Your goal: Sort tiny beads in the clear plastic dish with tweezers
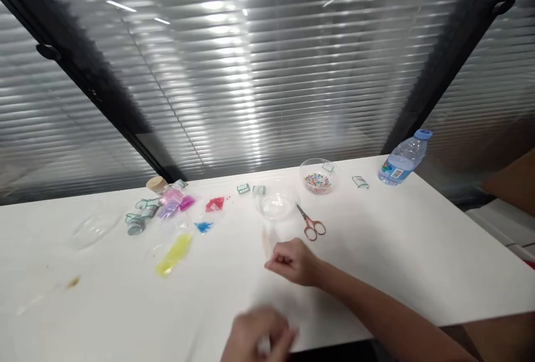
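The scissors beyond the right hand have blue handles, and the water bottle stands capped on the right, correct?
Not quite: the scissors have coppery handles, not blue, as the head view shows. They do lie beyond the right hand, and the water bottle does stand capped on the right.

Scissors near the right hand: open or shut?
The scissors look shut: the blades lie together in one narrow point, with the handle loops side by side.
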The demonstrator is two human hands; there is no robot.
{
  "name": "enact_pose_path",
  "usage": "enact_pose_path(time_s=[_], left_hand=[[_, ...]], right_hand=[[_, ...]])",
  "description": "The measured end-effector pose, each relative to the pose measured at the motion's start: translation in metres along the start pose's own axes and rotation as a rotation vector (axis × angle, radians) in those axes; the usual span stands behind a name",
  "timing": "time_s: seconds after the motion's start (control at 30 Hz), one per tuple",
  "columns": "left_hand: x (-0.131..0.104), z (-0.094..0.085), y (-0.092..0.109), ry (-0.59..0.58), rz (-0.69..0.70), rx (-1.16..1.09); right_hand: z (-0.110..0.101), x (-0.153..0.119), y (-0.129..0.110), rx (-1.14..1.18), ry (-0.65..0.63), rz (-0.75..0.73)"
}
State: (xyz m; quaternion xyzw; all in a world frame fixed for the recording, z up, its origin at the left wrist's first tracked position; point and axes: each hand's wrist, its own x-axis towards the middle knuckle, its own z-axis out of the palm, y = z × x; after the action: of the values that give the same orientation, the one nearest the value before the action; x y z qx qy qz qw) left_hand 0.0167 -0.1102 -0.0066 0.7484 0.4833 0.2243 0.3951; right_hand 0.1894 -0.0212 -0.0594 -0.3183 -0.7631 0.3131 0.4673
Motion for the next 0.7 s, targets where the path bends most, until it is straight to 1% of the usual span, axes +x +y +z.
enact_pose_path(time_s=[0.03, 0.1, 0.13, 0.17, 0.23, 0.27, 0.3, 0.33, 0.47, 0.57, 0.63, 0.7], left_hand=[[0.016, -0.005, -0.002, 0.091, 0.019, -0.007], [0.055, -0.014, -0.004, 0.476, 0.161, -0.034], [0.076, -0.018, -0.005, 0.581, 0.232, -0.043], [0.095, -0.022, -0.007, 0.615, 0.307, -0.045], [0.127, -0.026, -0.012, 0.588, 0.47, -0.052], [0.137, -0.026, -0.017, 0.558, 0.56, -0.053], [0.144, -0.025, -0.022, 0.531, 0.622, -0.048], [0.148, -0.022, -0.027, 0.519, 0.663, -0.042], [0.144, -0.01, -0.044, 0.557, 0.754, -0.014], [0.141, -0.007, -0.047, 0.591, 0.825, 0.018], [0.141, -0.008, -0.047, 0.572, 0.851, 0.024], [0.143, -0.011, -0.046, 0.523, 0.847, -0.01]], right_hand=[[-0.002, 0.005, -0.002, -0.069, 0.068, -0.046], [-0.008, 0.02, -0.003, -0.205, 0.204, -0.106], [-0.012, 0.027, -0.001, -0.272, 0.254, -0.13], [-0.016, 0.035, 0.001, -0.346, 0.32, -0.15], [-0.022, 0.047, 0.009, -0.494, 0.431, -0.179], [-0.024, 0.05, 0.013, -0.574, 0.467, -0.205], [-0.025, 0.051, 0.018, -0.645, 0.495, -0.238], [-0.026, 0.05, 0.021, -0.706, 0.495, -0.276], [-0.027, 0.04, 0.026, -0.861, 0.378, -0.409], [-0.031, 0.034, 0.025, -0.895, 0.33, -0.472], [-0.034, 0.032, 0.025, -0.895, 0.32, -0.492], [-0.037, 0.031, 0.026, -0.875, 0.3, -0.501]])
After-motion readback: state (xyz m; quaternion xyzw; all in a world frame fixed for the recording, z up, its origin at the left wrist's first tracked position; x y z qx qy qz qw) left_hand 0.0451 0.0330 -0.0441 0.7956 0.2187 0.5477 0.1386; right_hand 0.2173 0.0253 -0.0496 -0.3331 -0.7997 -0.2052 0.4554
